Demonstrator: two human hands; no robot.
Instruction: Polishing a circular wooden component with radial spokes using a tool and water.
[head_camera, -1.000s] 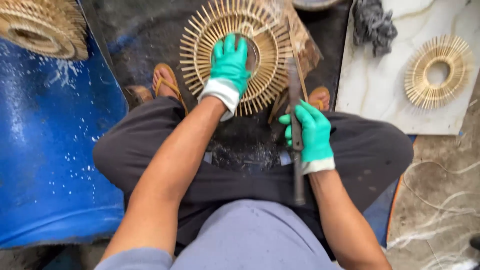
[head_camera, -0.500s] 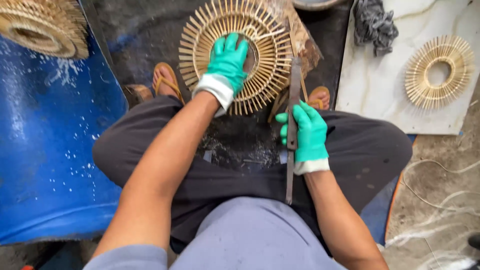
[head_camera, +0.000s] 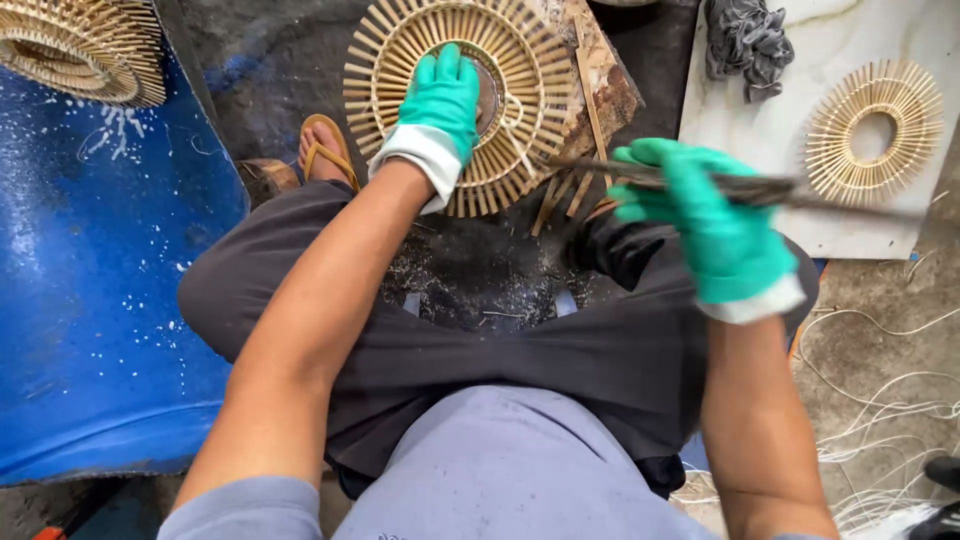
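Note:
My left hand (head_camera: 442, 105), in a green glove, presses flat on a round woven ring of bamboo sticks (head_camera: 385, 60) that lies on a wooden block (head_camera: 608, 85) between my feet. My right hand (head_camera: 712, 225), also gloved in green, is shut on the handle of a long dark blade (head_camera: 800, 195). The blade lies level and blurred, raised above my right knee, with its tip pointing left toward the ring's right edge.
A blue barrel (head_camera: 90, 300) lies at my left with another woven ring (head_camera: 75, 45) on it. At the right, a pale slab (head_camera: 790, 130) carries a finished stick ring (head_camera: 872, 130) and a grey cloth (head_camera: 748, 38). White cords (head_camera: 890, 400) trail on the floor.
My right hand has lifted and swung the blade from upright beside the ring to level, and moved out to the right. My left hand stays on the ring.

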